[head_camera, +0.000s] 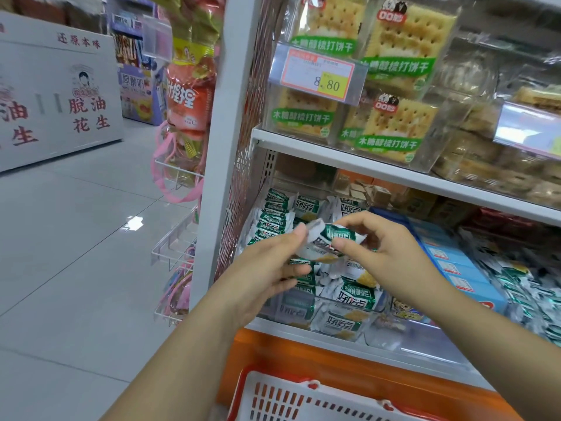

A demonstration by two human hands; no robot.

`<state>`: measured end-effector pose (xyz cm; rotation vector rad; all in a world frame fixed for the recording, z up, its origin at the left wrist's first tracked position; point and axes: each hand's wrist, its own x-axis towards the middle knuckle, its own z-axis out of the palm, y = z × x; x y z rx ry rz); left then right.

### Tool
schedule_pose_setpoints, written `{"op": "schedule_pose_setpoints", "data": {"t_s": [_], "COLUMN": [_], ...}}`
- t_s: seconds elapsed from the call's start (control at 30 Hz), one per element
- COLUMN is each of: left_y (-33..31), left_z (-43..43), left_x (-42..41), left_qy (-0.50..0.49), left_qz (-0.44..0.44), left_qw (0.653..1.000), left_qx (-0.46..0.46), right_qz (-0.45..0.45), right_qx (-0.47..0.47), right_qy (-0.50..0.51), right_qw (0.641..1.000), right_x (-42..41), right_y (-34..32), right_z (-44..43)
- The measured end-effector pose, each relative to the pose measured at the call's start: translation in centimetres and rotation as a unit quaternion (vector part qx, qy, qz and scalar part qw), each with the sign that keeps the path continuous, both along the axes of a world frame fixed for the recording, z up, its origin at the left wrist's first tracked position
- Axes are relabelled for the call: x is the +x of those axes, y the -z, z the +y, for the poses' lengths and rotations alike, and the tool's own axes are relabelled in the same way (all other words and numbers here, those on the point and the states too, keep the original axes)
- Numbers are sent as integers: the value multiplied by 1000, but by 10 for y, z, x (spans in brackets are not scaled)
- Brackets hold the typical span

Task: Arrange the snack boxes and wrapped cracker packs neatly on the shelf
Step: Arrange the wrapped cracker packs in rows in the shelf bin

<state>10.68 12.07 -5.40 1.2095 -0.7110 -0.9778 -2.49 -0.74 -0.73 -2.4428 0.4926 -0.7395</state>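
Green-and-white foil is what we are gripping: one wrapped cracker pack (pixel 332 238) is hanging between our hands, the left hand (pixel 267 268) pinching its left end under the thumb and the right hand (pixel 382 247) pinching the other end with curled fingers. We are holding it just above the clear bin (pixel 349 312) on the lower shelf. Matching packs (pixel 355 294) are lying there in loose rows, some standing on edge at the back left, others flat and skewed at the front. We are judging two risks: the slick wrapper could slip out of so light a pinch and land crooked, or pressing it down could topple the standing row and crack the biscuits inside. The upper shelf edge (pixel 364 168) is overhanging the bin, so we are working beneath it, and the blue snack boxes (pixel 455 259) are lying just beside the bin, crowding our right wrist. Clear cracker boxes (pixel 400 126) are sitting stacked above, behind a price tag (pixel 317 75), and a white basket (pixel 267 379) is waiting below us, near the orange base (pixel 334 357).
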Motion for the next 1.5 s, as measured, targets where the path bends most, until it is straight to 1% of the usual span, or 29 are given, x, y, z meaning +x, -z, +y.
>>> {"op": "schedule_pose_setpoints", "data": {"t_s": [0.07, 0.1, 0.17, 0.23, 0.3, 0.33, 0.37, 0.4, 0.43, 0.5, 0.57, 0.67, 0.73, 0.77, 0.83, 0.87, 0.97, 1.03, 1.17, 1.27, 1.33, 1.4, 1.5], "left_y": [3, 4, 6, 6, 5, 4, 4, 3, 3, 2, 4, 8, 13, 15, 19, 21, 25, 27, 27, 25, 25, 26, 26], "left_z": [-1, -2, -4, -4, -3, -2, -3, -3, -3, -5, -9, -14, -19, -22, -25, -26, -28, -29, -30, -28, -26, -24, -22], "left_x": [2, 2, 4, 6, 8, 9, 10, 11, 14, 21, 30, 37, 41, 44, 49, 52, 59, 61, 61, 58, 56, 55, 55], "left_qy": [-17, -39, -85, -116, -136, -144, -148, -154, -166, -203, -234, -263, -271, -270, -264, -261, -253, -253, -259, -264, -265, -263, -255], "left_qz": [-114, -155, -176, -158, -151, -155, -163, -172, -180, -193, -193, -177, -180, -187, -197, -200, -215, -217, -206, -203, -202, -201, -212], "left_qw": [993, 987, 981, 980, 979, 977, 975, 973, 970, 960, 953, 949, 945, 944, 944, 944, 943, 943, 944, 943, 943, 944, 943], "left_qx": [10, 14, 18, 19, 20, 21, 21, 19, 14, 3, 0, -8, -15, -15, -10, -6, 6, 7, 11, 9, 8, 9, 15], "right_qz": [-2, -1, 8, 43, 87, 98, 95, 84, 63, 13, -21, -32, -30, -10, 71, 89, 47, 62, 108, 208, 222, 232, 292], "right_qx": [34, 48, 48, -40, -141, -166, -171, -157, -122, -16, 75, 141, 163, 153, 115, 103, 121, 114, 93, 46, 37, -16, -112], "right_qy": [14, 20, 20, 15, 1, 2, 6, 11, 15, 22, 52, 115, 158, 179, 213, 225, 248, 251, 216, 161, 114, 67, 32], "right_qw": [999, 999, 999, 998, 986, 981, 981, 984, 990, 1000, 996, 983, 973, 972, 968, 965, 960, 959, 966, 964, 968, 970, 949], "right_x": [3, 5, 7, 7, 10, 12, 16, 20, 26, 44, 66, 108, 137, 151, 175, 185, 206, 214, 214, 202, 187, 170, 148], "right_y": [2, 4, 7, 8, 10, 11, 12, 13, 16, 21, 28, 35, 39, 41, 46, 48, 54, 59, 57, 39, 23, 9, -5], "right_z": [-2, -3, -1, 7, 13, 15, 16, 15, 13, 10, 2, -17, -32, -40, -53, -59, -76, -82, -84, -82, -83, -95, -124]}}
